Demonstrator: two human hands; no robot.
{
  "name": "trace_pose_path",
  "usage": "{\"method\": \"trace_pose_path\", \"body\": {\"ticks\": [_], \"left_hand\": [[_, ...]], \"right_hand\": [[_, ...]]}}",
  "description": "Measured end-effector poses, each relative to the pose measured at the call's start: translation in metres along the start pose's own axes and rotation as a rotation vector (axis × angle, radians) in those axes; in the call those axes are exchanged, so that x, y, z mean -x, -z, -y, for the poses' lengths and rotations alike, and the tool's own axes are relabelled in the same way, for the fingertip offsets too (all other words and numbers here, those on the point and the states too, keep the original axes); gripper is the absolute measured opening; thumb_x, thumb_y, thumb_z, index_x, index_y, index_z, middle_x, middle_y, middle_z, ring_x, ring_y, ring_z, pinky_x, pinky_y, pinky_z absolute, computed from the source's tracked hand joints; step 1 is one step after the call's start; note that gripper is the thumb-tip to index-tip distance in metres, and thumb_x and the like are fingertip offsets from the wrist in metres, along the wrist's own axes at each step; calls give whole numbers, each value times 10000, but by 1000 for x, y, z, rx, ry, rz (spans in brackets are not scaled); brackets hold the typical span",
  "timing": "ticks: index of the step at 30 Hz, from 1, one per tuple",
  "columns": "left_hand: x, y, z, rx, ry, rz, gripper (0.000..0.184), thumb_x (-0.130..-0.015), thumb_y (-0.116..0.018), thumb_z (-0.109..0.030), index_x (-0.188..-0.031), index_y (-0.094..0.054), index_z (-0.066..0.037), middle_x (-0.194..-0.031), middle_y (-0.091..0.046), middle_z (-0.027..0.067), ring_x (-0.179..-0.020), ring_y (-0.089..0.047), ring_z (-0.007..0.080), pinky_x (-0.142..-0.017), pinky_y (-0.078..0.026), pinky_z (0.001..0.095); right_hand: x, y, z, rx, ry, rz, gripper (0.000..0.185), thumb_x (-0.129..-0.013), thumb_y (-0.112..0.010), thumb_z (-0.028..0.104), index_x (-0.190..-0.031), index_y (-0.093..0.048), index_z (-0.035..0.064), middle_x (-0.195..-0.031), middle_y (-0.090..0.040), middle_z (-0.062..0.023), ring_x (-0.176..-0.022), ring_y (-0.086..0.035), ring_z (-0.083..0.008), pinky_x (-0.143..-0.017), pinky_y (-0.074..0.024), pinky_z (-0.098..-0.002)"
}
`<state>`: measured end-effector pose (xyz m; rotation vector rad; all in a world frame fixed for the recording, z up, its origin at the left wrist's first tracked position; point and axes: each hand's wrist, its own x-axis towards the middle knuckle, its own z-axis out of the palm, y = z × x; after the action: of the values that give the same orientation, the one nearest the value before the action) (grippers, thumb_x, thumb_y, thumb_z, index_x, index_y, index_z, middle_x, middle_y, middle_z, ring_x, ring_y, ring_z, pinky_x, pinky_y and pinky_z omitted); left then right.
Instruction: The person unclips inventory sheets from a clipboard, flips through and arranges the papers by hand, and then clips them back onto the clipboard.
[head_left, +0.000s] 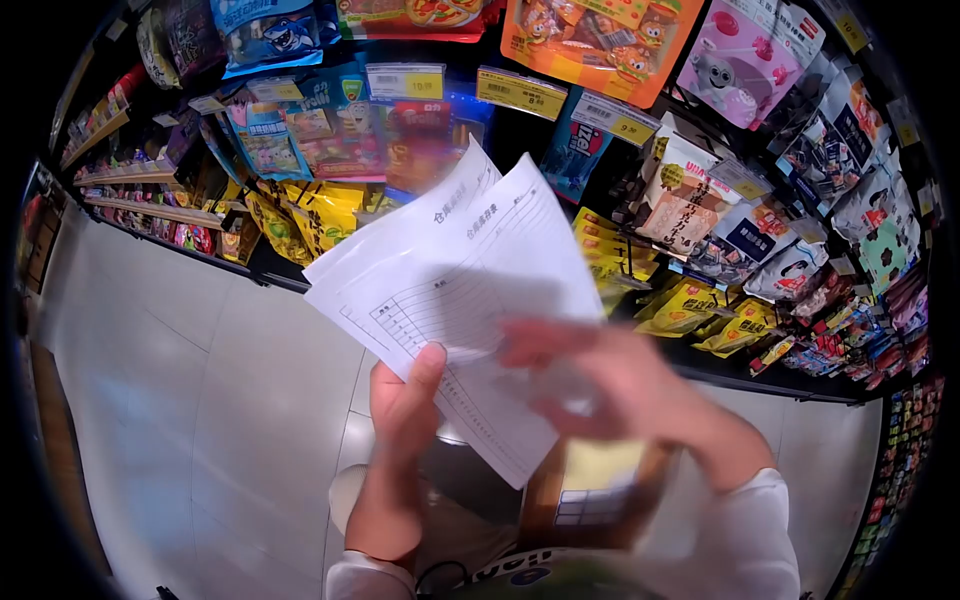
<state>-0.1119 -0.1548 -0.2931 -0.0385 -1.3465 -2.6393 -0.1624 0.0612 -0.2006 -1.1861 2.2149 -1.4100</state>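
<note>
My left hand [405, 405] grips printed paper forms [470, 300] at their lower left edge, thumb on top. At least two white sheets overlap, tilted, with ruled table lines and Chinese headings. My right hand [620, 385] hovers over or touches the right part of the sheets. Motion smears its fingers, so I cannot make out whether they hold anything. A shadow falls across the top sheet. Below my right hand is a brown item with a pale yellow panel [605, 465], partly hidden and blurred.
Shelves of bagged snacks stand ahead, with an orange bag [600, 45], a blue bag [265, 40] and yellow bags [325, 215]. Price tags [520, 92] line the shelf edge. More packets [835, 150] hang at right. Grey tiled floor [200, 380] lies below.
</note>
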Motion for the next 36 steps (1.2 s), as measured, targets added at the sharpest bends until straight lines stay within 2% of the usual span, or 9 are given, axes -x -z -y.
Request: {"method": "trace_pose_path", "body": {"ticks": [3,6,11,14,17,20,25,31,36], "left_hand": [[-23,13,-2,-189,-94,101,334,-1007,-599,-185,-1256,-617,37,-1193,-660,79,-1105,-599,166,-987,-446,326],[-45,10,-2,-218,-117,184,298,-1006,-601,-174,-1215,-644,33,-1177,-666,73,-1091,-597,156,-960,-454,310],[-79,2,10,-315,-97,321,288,-1009,-593,-160,-1211,-638,40,-1175,-668,83,-1088,-604,158,-951,-468,313],[-93,-6,16,-319,-91,308,287,-1016,-577,-160,-1212,-637,40,-1172,-670,85,-1086,-607,158,-961,-471,320],[-103,-8,24,-312,-42,286,286,-981,-636,-137,-1212,-636,32,-1166,-674,88,-1064,-617,151,-936,-488,312],[-111,-11,38,-570,-36,362,379,-817,-806,-64,-1158,-662,17,-1088,-702,64,-971,-654,145,-858,-522,303],[-125,7,95,-794,15,232,255,-827,-800,-133,-1023,-717,7,-946,-725,39,-871,-648,125,-800,-515,289],[-136,56,168,-804,127,191,239,-853,-800,-171,-967,-712,19,-930,-716,43,-877,-639,134,-804,-510,299],[-147,85,200,-953,199,218,274,-874,-743,-176,-1076,-719,7,-997,-723,49,-907,-647,134,-815,-513,302]], "right_hand": [[0,52,-51,-11,-121,-286,644,-812,-794,104,-1376,-487,59,-1229,-582,-98,-1114,-575,-187,-981,-479,-326],[5,76,-93,29,-284,-364,782,-770,-865,265,-1396,-449,48,-1282,-558,-99,-1151,-565,-196,-1038,-441,-351],[7,87,-117,-335,-430,-227,768,-798,-855,246,-1403,-443,15,-1368,-560,-109,-1232,-545,-164,-1049,-445,-344],[7,87,-130,-430,-317,-276,518,-877,-787,144,-1310,-538,5,-1206,-668,-50,-1086,-623,-113,-954,-501,-292],[12,91,-148,-411,-324,-356,369,-907,-748,108,-1230,-604,3,-1142,-700,-50,-1035,-642,-111,-921,-515,-287],[19,84,-168,-356,-302,-436,253,-905,-735,74,-1138,-661,8,-1060,-726,-49,-968,-661,-111,-882,-529,-287],[41,63,-224,-185,-378,-426,232,-893,-731,38,-1118,-681,7,-1015,-738,-47,-916,-672,-113,-837,-536,-287],[54,29,-278,-64,-560,-322,326,-896,-752,203,-1121,-665,-16,-1002,-727,-114,-902,-688,-252,-848,-522,-329],[57,-9,-335,8,-355,-428,277,-902,-737,200,-1063,-655,-10,-1013,-696,-146,-907,-655,-296,-815,-508,-346]]}}
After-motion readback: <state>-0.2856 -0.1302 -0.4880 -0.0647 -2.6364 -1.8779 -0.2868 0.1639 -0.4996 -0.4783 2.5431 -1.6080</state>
